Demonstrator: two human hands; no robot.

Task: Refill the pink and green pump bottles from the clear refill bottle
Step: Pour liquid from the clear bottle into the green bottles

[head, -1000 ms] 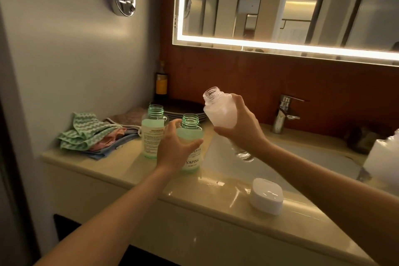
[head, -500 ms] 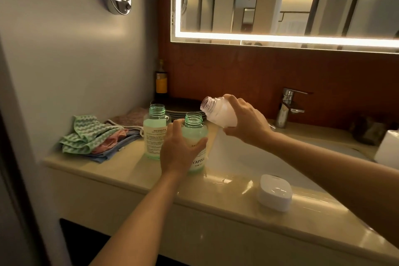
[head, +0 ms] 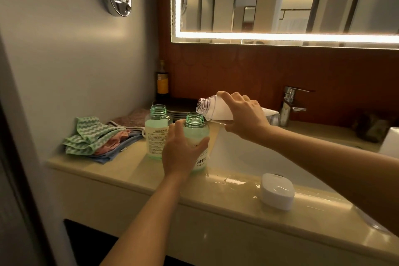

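Observation:
Two green bottles stand uncapped on the beige counter [head: 121, 170]. My left hand [head: 180, 151] grips the nearer green bottle [head: 197, 136], which carries a white label. The other green bottle [head: 156, 131] stands just behind it to the left, untouched. My right hand [head: 244, 114] holds the clear refill bottle [head: 213, 110] tipped almost on its side, its open threaded mouth pointing left just above and right of the nearer bottle's neck. White liquid fills the tipped bottle toward its mouth. No pink bottle or pump tops are in view.
Folded cloths [head: 97, 136] lie at the counter's left end. A white soap dish [head: 277, 190] sits on the front rim of the white sink basin [head: 237, 153]. A chrome tap [head: 289, 103], stacked dark plates [head: 179, 108], and a dark bottle [head: 162, 81] stand behind.
My right hand has lowered the clear refill bottle and tipped it from raised upright to nearly horizontal, bringing its mouth down near the nearer green bottle's neck. My left hand keeps its grip.

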